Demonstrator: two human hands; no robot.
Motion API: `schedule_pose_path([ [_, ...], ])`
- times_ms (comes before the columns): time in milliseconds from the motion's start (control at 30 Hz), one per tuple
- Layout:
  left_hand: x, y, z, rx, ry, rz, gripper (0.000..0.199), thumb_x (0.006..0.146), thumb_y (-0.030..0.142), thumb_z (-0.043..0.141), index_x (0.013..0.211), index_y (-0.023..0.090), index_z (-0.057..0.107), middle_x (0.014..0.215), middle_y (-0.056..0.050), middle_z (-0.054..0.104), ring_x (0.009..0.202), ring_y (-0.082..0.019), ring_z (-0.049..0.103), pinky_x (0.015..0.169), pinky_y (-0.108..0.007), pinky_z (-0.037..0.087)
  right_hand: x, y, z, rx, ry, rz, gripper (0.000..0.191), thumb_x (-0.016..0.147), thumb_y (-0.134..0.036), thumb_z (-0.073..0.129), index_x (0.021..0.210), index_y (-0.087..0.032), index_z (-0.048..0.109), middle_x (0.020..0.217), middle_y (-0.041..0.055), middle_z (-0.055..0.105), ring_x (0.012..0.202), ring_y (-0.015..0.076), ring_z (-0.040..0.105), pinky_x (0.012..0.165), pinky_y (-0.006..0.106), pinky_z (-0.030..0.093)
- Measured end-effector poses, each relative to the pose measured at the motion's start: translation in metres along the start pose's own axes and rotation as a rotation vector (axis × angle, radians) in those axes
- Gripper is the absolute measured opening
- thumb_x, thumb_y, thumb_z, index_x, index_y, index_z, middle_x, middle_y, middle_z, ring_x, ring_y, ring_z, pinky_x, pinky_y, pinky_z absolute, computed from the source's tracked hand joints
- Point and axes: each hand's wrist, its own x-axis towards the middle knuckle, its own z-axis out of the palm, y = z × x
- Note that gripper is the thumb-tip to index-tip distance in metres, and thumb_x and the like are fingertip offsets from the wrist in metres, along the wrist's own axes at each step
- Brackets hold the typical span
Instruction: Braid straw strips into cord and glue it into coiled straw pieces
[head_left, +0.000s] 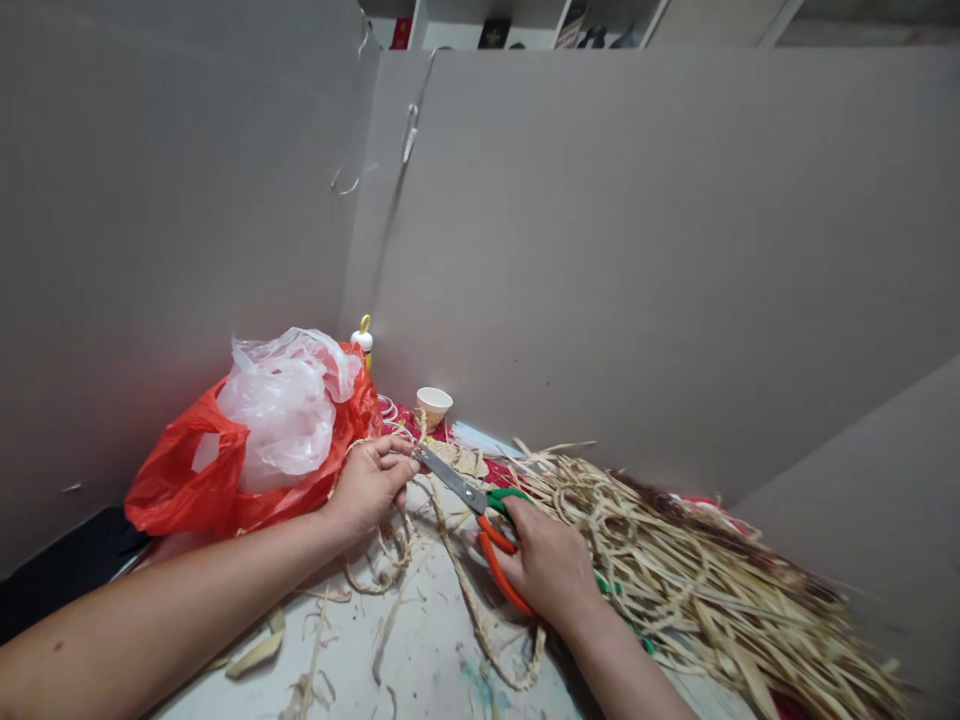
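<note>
My right hand grips a pair of scissors with one green and one orange handle. Their blades point up and left, and the tips meet the fingertips of my left hand. Those fingers are closed in a pinch on a twisted straw cord. The cord hangs in loops below the hand and runs down across the table. Between fingertips and blade tips, the exact spot where the cord passes is too small to make out.
A red plastic bag with a white plastic bag stands at left. Behind my hands are a paper cup and a yellow-and-white bottle. Dry straw is heaped at right. Scraps litter the white table; grey partitions enclose it.
</note>
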Motion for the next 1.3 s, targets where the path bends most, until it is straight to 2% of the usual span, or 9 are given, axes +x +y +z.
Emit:
schedule_pose_path([
  [133, -0.001, 0.000, 0.000, 0.061, 0.018, 0.037, 0.020, 0.068, 0.028, 0.071, 0.079, 0.016, 0.058, 0.045, 0.008, 0.050, 0.035, -0.006, 0.043, 0.037, -0.016, 0.027, -0.001, 0.000, 0.001, -0.089, 0.115, -0.013, 0.038, 0.082, -0.057, 0.053, 0.083, -0.019, 0.062, 0.071, 0.0055, 0.070, 0.060, 0.0209, 0.066, 0.052, 0.028, 0.036],
  [233, -0.001, -0.002, -0.001, 0.093, 0.039, 0.064, 0.017, 0.069, 0.027, 0.069, 0.078, 0.017, 0.058, 0.046, 0.008, 0.051, 0.035, -0.006, 0.042, 0.038, -0.016, 0.029, -0.002, 0.000, 0.001, -0.144, 0.158, -0.015, 0.039, 0.082, -0.057, 0.053, 0.081, -0.019, 0.063, 0.069, 0.0058, 0.070, 0.056, 0.0203, 0.064, 0.051, 0.028, 0.033],
  [567, 0.003, -0.008, -0.005, 0.081, 0.050, 0.056, 0.020, 0.070, 0.029, 0.069, 0.080, 0.017, 0.055, 0.058, 0.004, 0.062, 0.036, -0.005, 0.043, 0.039, -0.017, 0.029, -0.003, -0.005, -0.001, -0.078, 0.156, -0.048, 0.044, 0.085, -0.059, 0.049, 0.066, -0.021, 0.056, 0.056, 0.0006, 0.063, 0.047, 0.0153, 0.060, 0.048, 0.025, 0.033],
  [767, 0.003, -0.009, -0.006, 0.121, 0.055, 0.081, 0.018, 0.071, 0.029, 0.067, 0.079, 0.017, 0.056, 0.054, 0.004, 0.058, 0.038, -0.006, 0.043, 0.041, -0.018, 0.030, -0.004, -0.001, 0.006, 0.041, 0.198, -0.024, 0.039, 0.084, -0.056, 0.054, 0.071, -0.020, 0.059, 0.061, 0.0006, 0.066, 0.051, 0.0153, 0.064, 0.050, 0.023, 0.038],
  [967, 0.005, -0.006, -0.007, 0.181, 0.122, 0.142, 0.016, 0.067, 0.028, 0.069, 0.073, 0.015, 0.061, 0.051, 0.006, 0.053, 0.042, -0.007, 0.040, 0.045, -0.020, 0.034, -0.006, 0.001, 0.008, 0.016, 0.138, 0.000, 0.036, 0.082, -0.055, 0.056, 0.080, -0.020, 0.061, 0.067, 0.0027, 0.070, 0.055, 0.0193, 0.067, 0.051, 0.025, 0.040],
  [1167, 0.005, -0.002, -0.009, 0.209, 0.187, 0.162, 0.012, 0.065, 0.026, 0.069, 0.070, 0.015, 0.066, 0.055, 0.003, 0.058, 0.052, -0.010, 0.048, 0.055, -0.023, 0.039, -0.003, -0.007, 0.001, -0.036, -0.006, 0.009, 0.040, 0.083, -0.059, 0.051, 0.082, -0.020, 0.058, 0.069, 0.0045, 0.071, 0.058, 0.0231, 0.068, 0.051, 0.028, 0.041],
  [1300, 0.004, -0.001, -0.007, 0.210, 0.185, 0.164, 0.013, 0.063, 0.025, 0.070, 0.069, 0.014, 0.069, 0.064, 0.000, 0.064, 0.056, -0.011, 0.050, 0.056, -0.023, 0.039, -0.002, -0.009, 0.002, -0.065, -0.009, 0.009, 0.038, 0.084, -0.057, 0.052, 0.084, -0.019, 0.058, 0.070, 0.0049, 0.070, 0.061, 0.0232, 0.069, 0.053, 0.028, 0.040],
])
